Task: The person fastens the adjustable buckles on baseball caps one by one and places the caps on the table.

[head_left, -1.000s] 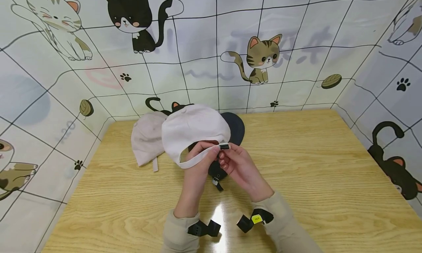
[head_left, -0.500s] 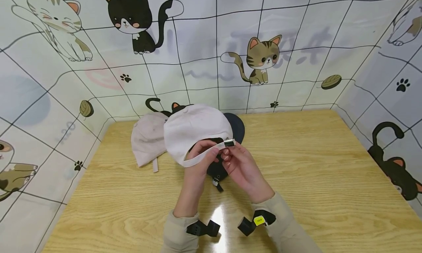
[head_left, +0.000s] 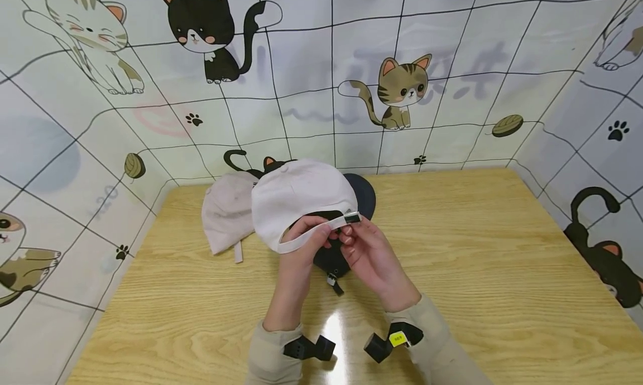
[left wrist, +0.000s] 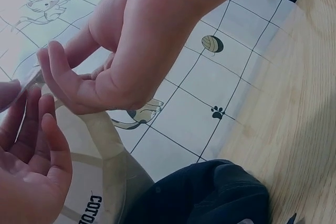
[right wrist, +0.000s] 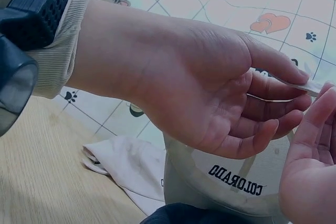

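A white baseball cap (head_left: pixel 301 187) is held up with its back opening towards me. My left hand (head_left: pixel 300 254) reaches its fingers into that opening and pinches the cap's back strap (head_left: pixel 301 241) with the thumb. At the strap's right end sits a shiny metal buckle (head_left: pixel 353 217). My right hand (head_left: pixel 374 265) pinches the strap at the buckle with thumb and index finger, its other fingers loosely bent. Mirrored COLORADO lettering (right wrist: pixel 236 180) shows on the white cap in the right wrist view. The exact contact at the buckle is partly hidden by fingertips.
Behind and below the white cap lies a dark navy cap (head_left: pixel 330 262) with its own buckled strap. A pale pink cap (head_left: pixel 226 212) lies to the left on the wooden table (head_left: pixel 502 262). A cat-print cloth (head_left: pixel 301 50) covers the walls around it.
The white cap and its buckle have shifted slightly to the right, and the buckle has risen a little. Both hands keep their hold on the strap.
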`<act>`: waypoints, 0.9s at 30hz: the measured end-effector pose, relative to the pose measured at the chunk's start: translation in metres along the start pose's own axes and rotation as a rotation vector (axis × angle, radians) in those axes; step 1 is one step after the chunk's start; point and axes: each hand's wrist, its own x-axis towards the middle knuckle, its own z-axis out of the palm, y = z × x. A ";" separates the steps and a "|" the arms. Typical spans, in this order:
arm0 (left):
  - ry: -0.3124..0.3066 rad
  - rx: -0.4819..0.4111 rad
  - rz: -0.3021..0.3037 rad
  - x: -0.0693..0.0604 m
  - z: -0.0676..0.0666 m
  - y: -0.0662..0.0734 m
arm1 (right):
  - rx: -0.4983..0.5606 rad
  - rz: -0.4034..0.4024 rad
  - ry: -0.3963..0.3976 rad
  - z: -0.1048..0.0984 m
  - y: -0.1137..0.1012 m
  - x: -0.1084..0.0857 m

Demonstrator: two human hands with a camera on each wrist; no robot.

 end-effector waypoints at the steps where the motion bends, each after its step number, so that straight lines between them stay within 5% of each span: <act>1: 0.006 0.002 0.003 0.000 0.001 0.000 | -0.003 -0.003 -0.005 0.000 0.000 0.000; 27: 0.077 0.010 -0.038 -0.001 0.007 -0.004 | -0.089 0.003 0.038 0.001 0.012 0.000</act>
